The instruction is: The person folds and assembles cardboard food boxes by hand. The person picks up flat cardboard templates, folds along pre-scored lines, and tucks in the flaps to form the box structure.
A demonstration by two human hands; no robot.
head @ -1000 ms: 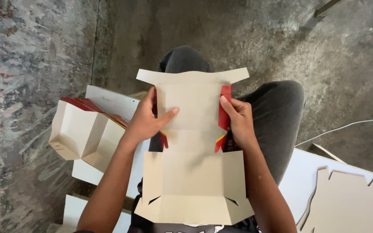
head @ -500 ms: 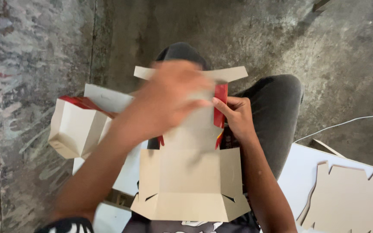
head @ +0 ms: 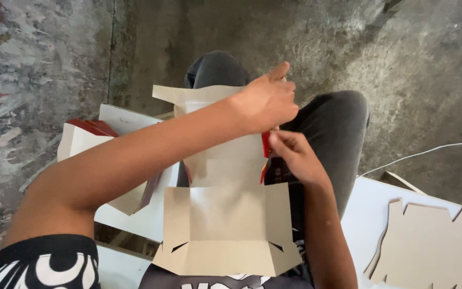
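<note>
A flat card blank [head: 225, 214] lies across the person's lap. The left hand [head: 266, 101] reaches across it — forearm slanting over the card, fingers curled shut over the blank's right flap, just above the right hand [head: 292, 155]. The right fingers pinch the red-edged fold [head: 266, 144] beside them. A folded box [head: 89, 150] sits well left.

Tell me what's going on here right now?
A seated person works a flat grey cardboard box blank with red-printed side flaps on their lap. The left hand reaches across to its upper right edge, where the right hand pinches the red flap. Folded boxes sit left; flat blanks lie right.
</note>
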